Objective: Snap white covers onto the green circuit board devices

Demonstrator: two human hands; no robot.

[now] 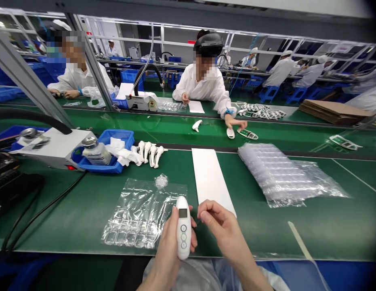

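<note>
My left hand [171, 238] is wrapped round a white handheld thermometer [183, 238], held upright with its small grey screen and round buttons facing me. Just to the right, my right hand [219, 222] is closed in a pinch, apart from the thermometer. Whatever its fingertips hold, if anything, is too small to make out. Beneath and left of my left hand lies a clear plastic sheet [142, 206] with small square film pieces along its near edge. Behind my right hand, a white paper strip [210, 173] lies on the green bench.
A blue tray [115, 167] holds a bottle [95, 151] and tissues, beside several white curved casings [151, 151]. Stacked clear blister packs [275, 173] lie right. Across the green belt [163, 127], a co-worker's hand [234, 121] reaches toward white housings [248, 134].
</note>
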